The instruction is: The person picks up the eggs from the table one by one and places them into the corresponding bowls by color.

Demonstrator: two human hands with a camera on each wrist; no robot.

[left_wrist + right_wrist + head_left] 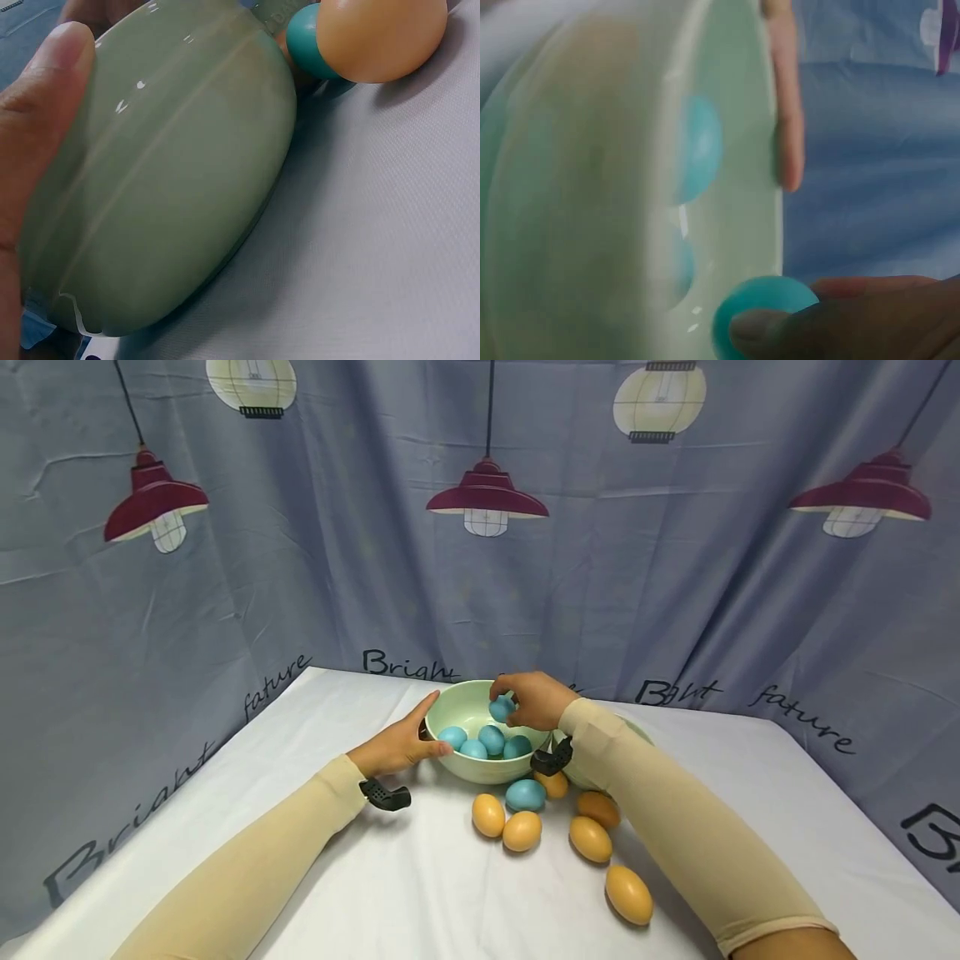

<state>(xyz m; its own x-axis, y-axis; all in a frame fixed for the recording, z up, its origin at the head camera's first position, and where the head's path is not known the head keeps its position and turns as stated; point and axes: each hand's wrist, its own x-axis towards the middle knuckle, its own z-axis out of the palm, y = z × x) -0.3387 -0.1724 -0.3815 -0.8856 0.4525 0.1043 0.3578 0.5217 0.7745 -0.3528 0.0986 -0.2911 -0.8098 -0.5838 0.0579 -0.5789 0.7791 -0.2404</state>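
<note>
Sleeves, R fingers tight on blue egg, L fingers wide round grn bowl

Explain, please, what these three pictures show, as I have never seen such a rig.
There is no machine: a person works with two bare hands. The widest picture comes from a camera on the head; the others, from one on each wrist. The left hand touches the side of a glossy, round, pale green bowl, with four smooth blue eggs showing inside. The right hand pinches another blue egg over that bowl. On the white cloth lie one more blue egg and six smooth orange eggs; a second pale green bowl is partly hidden by the beige right sleeve.
</note>
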